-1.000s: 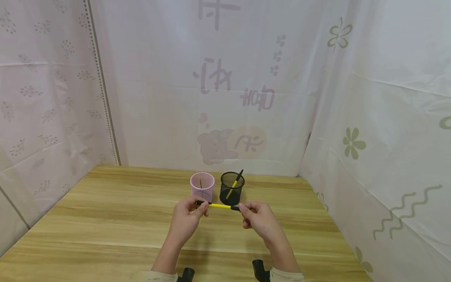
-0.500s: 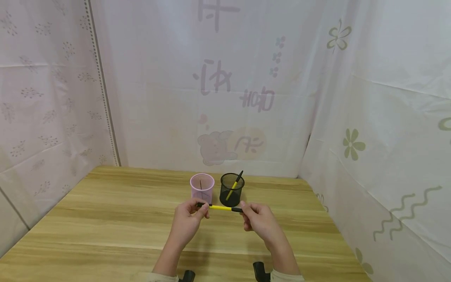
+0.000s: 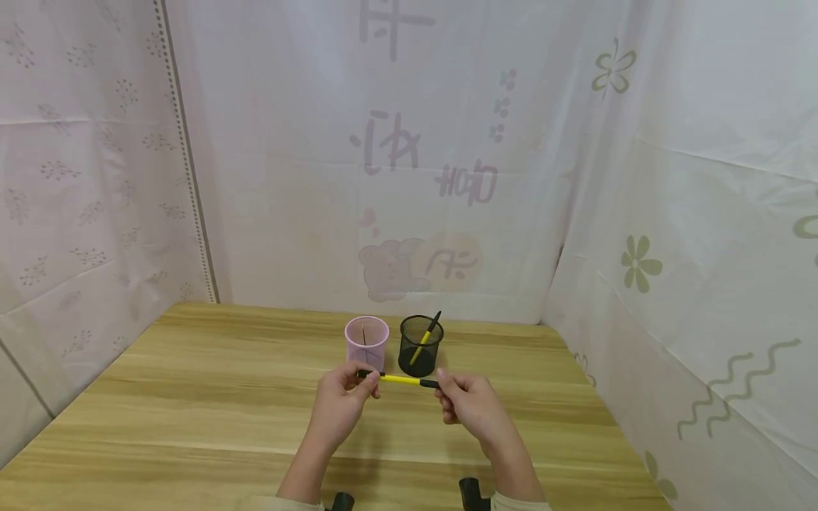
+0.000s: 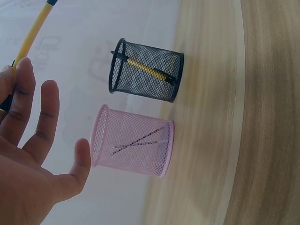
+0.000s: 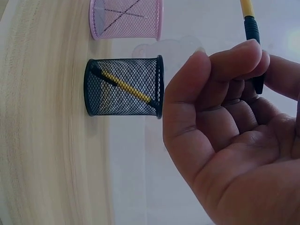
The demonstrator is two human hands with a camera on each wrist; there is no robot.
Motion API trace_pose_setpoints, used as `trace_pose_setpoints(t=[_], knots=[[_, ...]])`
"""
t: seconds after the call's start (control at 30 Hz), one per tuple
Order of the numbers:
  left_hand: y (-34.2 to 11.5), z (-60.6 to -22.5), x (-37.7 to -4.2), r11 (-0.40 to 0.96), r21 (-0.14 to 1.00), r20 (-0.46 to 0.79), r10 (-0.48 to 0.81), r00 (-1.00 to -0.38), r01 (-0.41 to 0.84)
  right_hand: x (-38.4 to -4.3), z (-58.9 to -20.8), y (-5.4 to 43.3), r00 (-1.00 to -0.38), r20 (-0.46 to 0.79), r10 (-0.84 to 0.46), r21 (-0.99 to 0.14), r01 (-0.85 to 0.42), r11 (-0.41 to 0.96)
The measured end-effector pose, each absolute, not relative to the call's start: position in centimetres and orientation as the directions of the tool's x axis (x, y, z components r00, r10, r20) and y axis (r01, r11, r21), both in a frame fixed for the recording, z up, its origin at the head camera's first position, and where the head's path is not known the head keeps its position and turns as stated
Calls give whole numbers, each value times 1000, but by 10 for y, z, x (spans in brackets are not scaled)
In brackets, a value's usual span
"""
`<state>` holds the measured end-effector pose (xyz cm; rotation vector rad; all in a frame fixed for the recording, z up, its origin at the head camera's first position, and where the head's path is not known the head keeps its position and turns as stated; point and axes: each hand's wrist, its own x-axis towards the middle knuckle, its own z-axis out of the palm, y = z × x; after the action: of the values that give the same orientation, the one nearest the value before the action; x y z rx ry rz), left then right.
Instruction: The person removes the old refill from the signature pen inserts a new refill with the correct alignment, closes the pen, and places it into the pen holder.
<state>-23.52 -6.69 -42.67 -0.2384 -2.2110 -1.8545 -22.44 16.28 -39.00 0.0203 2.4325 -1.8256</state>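
Both hands hold a yellow pen with black ends (image 3: 400, 380) level above the table in the head view. My left hand (image 3: 341, 404) pinches its left end between thumb and index finger; in the left wrist view the other fingers are spread. At the pen's right end, my right hand (image 3: 476, 408) pinches the black part with thumb and fingertips, the other fingers curled in. Just beyond the hands stand a pink mesh pen holder (image 4: 133, 140) with thin dark sticks inside, and a black mesh pen holder (image 5: 124, 87) with a second yellow-and-black pen (image 3: 426, 337) leaning in it.
The wood-grain table (image 3: 211, 397) runs back to a printed curtain (image 3: 287, 213). More curtain hangs at the left and right sides. Black curved pieces (image 3: 471, 493) show beside the wrists at the lower edge.
A little more of the pen's right black end shows beside the right fingers than one second ago. The whole head view has shifted slightly; the holders stay in place.
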Motion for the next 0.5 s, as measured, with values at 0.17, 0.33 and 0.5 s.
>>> trace_pose_setpoints(t=[0.17,0.33,0.5], knots=[[-67,-427,-235,181,944,287,-27,-958,278,-224,-390,163,-995,-92,-50,-958,74,277],[-68,-427,-233,167,947,279,-18,-960,273,-223,-390,162,-994,-99,-50,-959,82,273],[-67,-428,-234,167,950,271,-20,-962,264,-223,-391,164,-993,-99,-57,-961,80,264]])
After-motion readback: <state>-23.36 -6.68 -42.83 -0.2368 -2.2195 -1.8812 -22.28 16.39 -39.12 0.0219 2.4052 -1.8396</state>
